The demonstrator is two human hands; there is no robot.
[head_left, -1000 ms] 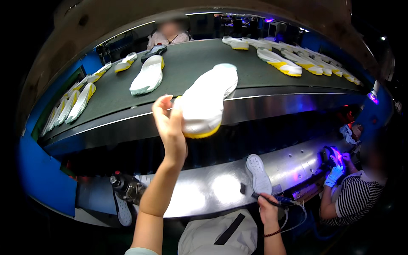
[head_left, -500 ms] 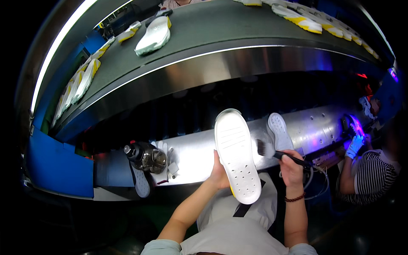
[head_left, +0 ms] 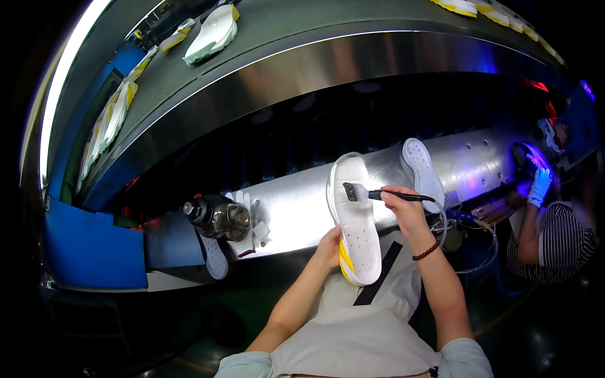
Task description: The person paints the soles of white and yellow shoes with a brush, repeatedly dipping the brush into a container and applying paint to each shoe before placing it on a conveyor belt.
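White rubber faces up at me: the shoe sole (head_left: 357,220) is tipped with its flat inside toward my eyes, so I can see where the brush goes. My left hand (head_left: 329,247) grips it from below, near the yellow heel end, and holds it up in the air just above my lap, in front of the shiny metal shelf (head_left: 296,208). My right hand (head_left: 403,211) is closed around the thin black handle of a small brush (head_left: 378,194), like holding a pencil, and its bristles touch the toe half of the sole. Another white sole (head_left: 423,171) rests on the shelf just beside my right hand. A dark bottle (head_left: 217,216) stands further left. Up above, more soles (head_left: 213,33) lie on the grey belt (head_left: 302,31).
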